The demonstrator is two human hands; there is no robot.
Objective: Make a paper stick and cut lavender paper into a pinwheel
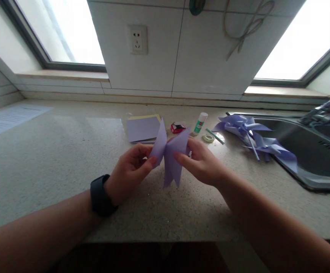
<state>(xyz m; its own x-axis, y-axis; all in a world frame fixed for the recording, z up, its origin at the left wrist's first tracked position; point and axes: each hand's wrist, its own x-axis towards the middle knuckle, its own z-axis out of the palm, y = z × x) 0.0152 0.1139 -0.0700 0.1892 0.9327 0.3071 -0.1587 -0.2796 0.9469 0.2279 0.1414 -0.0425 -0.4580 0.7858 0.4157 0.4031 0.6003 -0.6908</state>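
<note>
A purple sheet of paper [173, 158], cut into pointed flaps, is held up above the counter between my two hands. My left hand [132, 167] pinches its left flap between thumb and fingers. On the other side my right hand [200, 161] grips the right part, its thumb on the front and the other fingers mostly behind the paper. Just beyond lie a stack of purple and yellow paper [143, 128], a small red box [178, 127], a glue stick [200, 123] standing upright, a roll of tape [208, 138] and a thin green stick [214, 135].
Several purple paper pinwheels [246, 131] lie at the right, partly over the edge of the metal sink [318, 155]. A faucet [324, 108] rises behind it. Printed sheets [8, 119] rest at the far left of the speckled counter [54, 163]. A tiled wall bounds the back.
</note>
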